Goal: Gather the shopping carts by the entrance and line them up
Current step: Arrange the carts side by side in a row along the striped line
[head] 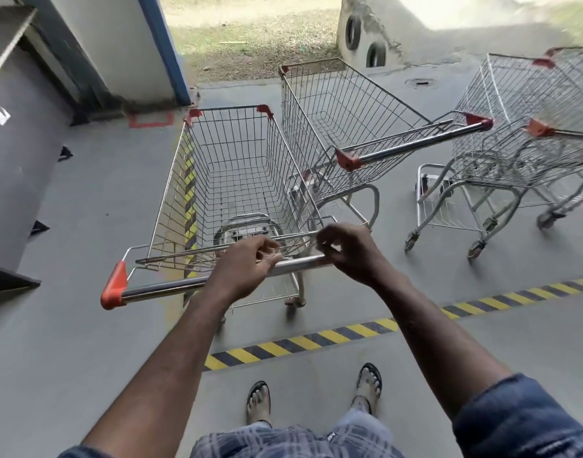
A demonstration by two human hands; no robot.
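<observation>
left hand (244, 266) and right hand (349, 252) sit close together, fingers curled over the handle (171, 289) of the nearest cart (224, 166); i can't tell if they grip. only floor shows through its wire basket. second cart (333, 104) stands angled just beside it; a third cart (521, 104) stands further right, blurred.

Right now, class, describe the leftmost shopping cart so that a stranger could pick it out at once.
Find the white pillar with the blue edge. Just before it stands the leftmost cart, its orange-capped handle nearest the camera. Unlike the angled cart on its right, it has the left hand and right hand at its handle.
</observation>
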